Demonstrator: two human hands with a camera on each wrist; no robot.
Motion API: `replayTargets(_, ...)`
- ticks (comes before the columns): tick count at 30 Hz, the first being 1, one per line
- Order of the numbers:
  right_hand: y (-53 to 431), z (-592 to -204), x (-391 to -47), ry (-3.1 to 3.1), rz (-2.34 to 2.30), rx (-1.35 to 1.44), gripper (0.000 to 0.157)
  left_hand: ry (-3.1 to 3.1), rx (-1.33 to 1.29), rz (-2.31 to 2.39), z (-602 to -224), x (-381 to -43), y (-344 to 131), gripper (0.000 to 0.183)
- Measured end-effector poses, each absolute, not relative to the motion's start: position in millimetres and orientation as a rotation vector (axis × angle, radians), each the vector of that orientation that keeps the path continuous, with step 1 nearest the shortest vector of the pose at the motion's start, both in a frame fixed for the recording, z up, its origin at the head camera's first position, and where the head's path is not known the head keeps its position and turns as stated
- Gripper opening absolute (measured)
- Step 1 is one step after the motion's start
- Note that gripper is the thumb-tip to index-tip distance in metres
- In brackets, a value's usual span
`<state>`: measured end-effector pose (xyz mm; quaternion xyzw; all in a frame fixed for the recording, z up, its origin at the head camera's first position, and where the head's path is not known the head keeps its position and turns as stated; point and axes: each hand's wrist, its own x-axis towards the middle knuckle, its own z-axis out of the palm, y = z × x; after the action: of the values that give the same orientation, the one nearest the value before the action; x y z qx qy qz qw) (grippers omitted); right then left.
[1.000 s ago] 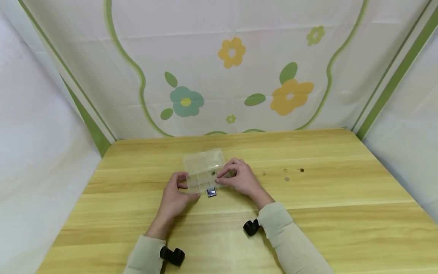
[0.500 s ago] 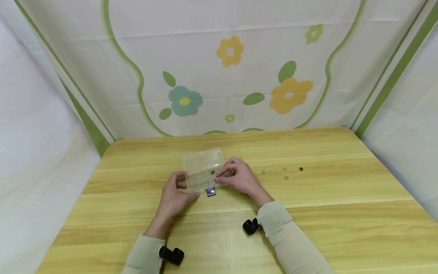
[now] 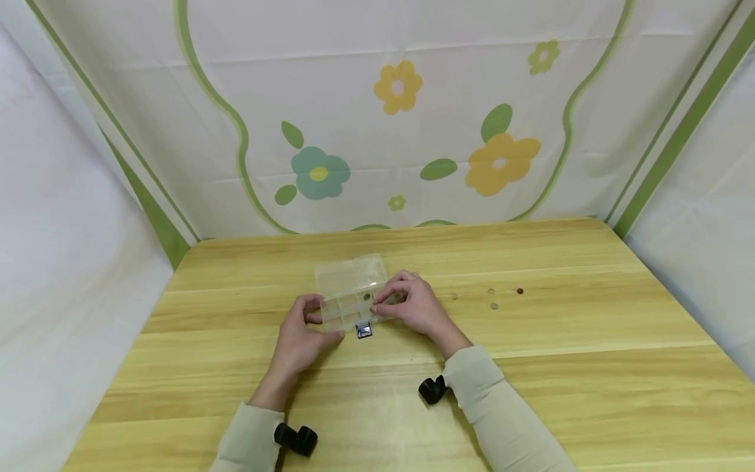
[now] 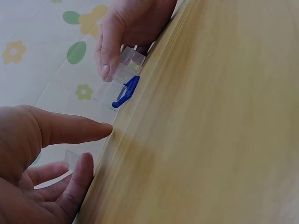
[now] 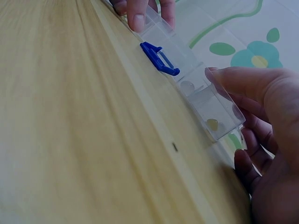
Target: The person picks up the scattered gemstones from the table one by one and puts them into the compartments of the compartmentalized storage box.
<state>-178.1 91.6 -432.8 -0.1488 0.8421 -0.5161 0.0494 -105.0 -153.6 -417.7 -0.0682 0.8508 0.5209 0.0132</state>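
**One clear divided box, lid raised, between two hands**

Box (image 3: 333, 318): one, clear plastic, at mid-table, left of the right hand (image 3: 413, 307) and ahead and right of the left hand (image 3: 302, 342). Long axis runs from side to side, right end slightly farther from the person. The right hand's fingertips stand at its right part, just beside a green piece; the left hand is at its left end.

Lid (image 3: 349, 274): one, thrown back on the far side.

Latch (image 3: 364, 330): one, blue, on the near edge.

Left hand: one, gripping the box's left end, thumb in front.

Right hand: one, fingers bent, thumb and forefinger tips close together; whether anything is pinched there cannot be told.

Small pieces in the box: one dark green piece (image 3: 367, 297) in the head view; one pale disc (image 5: 187, 87) and one yellowish piece (image 5: 212, 124) in the right wrist view. Whether the green and yellowish ones are the same piece is unclear.

Loose pieces on the table (image 3: 366, 406): four, all right of the right hand, which is nearer: one reddish-brown piece (image 3: 520, 291), one pale ring-like piece (image 3: 491, 291), one grey disc (image 3: 494, 306), one faint pale piece (image 3: 454, 296).
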Motion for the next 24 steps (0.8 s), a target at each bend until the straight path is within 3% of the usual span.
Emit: replayTargets(24, 92.8, -430.3, -175.9, 2.559, -1.574, -0.488, 0.009, 2.648, -0.215, 1.613, -417.8, -106.7, -154.2, 0.074)
